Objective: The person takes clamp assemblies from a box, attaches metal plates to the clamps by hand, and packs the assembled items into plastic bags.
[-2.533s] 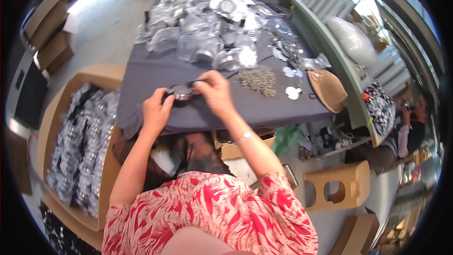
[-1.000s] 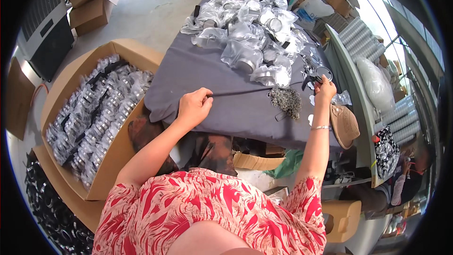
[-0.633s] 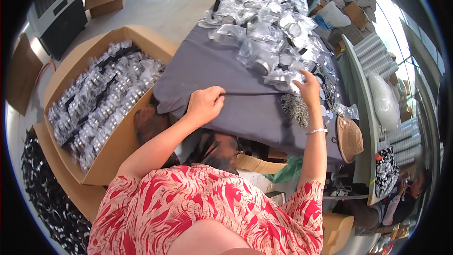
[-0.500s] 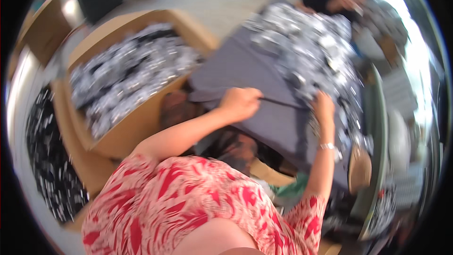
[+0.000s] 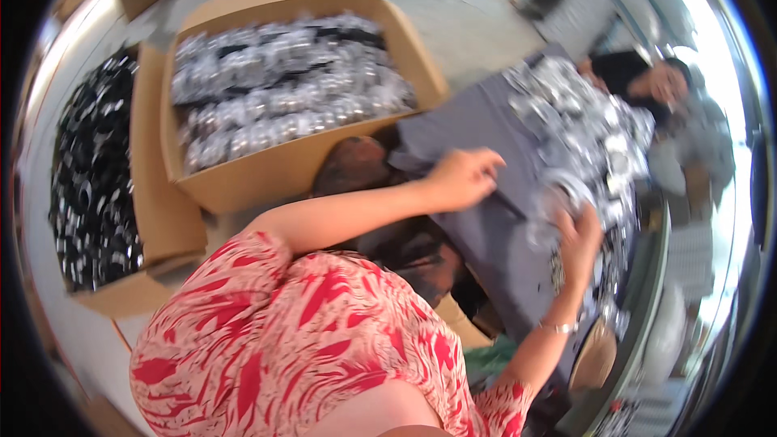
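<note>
My right hand (image 5: 576, 235) grips a crinkled clear plastic packet (image 5: 554, 202) over the grey cloth (image 5: 486, 231); what lies inside the packet is blurred. To its left, my left hand (image 5: 465, 180) hovers above the cloth with its fingers loosely bent and apart, and nothing shows in them. A short dark strip (image 5: 511, 204) shows on the cloth between both hands, too blurred to name. Beyond my right hand spreads a heap of shiny clear packets (image 5: 579, 113), some with silvery contents.
A large cardboard box (image 5: 283, 163) of bagged items in rows stands at the left. Beside it, another box (image 5: 166, 178) holds glossy black pieces. Across the heap sits another person (image 5: 635, 81). A tan oval object (image 5: 593, 356) lies near my right forearm.
The dark strap stretched between my hands is no longer held taut. My right hand has taken hold of a clear packet. The whole view has swung, shifting the boxes rightward.
</note>
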A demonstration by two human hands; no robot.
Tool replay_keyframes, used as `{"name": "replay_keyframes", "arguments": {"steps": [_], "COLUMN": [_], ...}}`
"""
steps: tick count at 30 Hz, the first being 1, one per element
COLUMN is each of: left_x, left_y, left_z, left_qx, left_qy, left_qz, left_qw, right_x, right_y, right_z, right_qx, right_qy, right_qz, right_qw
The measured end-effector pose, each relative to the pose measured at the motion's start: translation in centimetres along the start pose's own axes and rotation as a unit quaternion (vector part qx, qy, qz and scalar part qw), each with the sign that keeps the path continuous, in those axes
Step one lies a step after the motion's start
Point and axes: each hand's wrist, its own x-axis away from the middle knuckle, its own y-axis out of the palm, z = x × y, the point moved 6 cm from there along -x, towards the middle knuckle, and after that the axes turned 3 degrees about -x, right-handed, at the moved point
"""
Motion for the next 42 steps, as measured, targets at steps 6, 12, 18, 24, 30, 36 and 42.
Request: {"name": "replay_keyframes", "arguments": {"steps": [6,12,18,24,30,36,42], "left_x": [-0.5,0.1,-1.3,-1.8,-1.9,-1.8,-2.5], "left_y": [-2.9,1.0,2.8,2.7,2.5,2.4,2.7], "left_z": [2.2,2.8,1.9,1.8,1.6,1.7,0.7], "left_qx": [-0.105,-0.208,-0.226,-0.186,-0.179,-0.151,-0.118], "left_qy": [0.125,0.225,0.21,0.197,0.187,0.197,0.151], "left_qz": [0.092,-0.045,-0.056,-0.044,-0.037,-0.039,-0.043], "left_qw": [0.982,0.951,0.95,0.962,0.965,0.968,0.981], "right_x": [-1.2,0.1,0.3,-3.9,-5.0,-4.1,-1.8], "right_y": [9.6,12.5,11.0,1.8,4.1,3.2,5.0], "right_z": [-2.9,-1.9,0.7,5.0,11.7,10.0,7.8], "right_qx": [-0.018,-0.101,-0.386,0.261,0.173,0.09,-0.493], "right_qy": [0.01,-0.009,0.099,-0.023,0.112,0.085,0.231], "right_qz": [-0.097,-0.098,-0.245,0.224,0.074,0.092,0.074], "right_qw": [0.995,0.99,0.884,0.939,0.976,0.988,0.836]}}
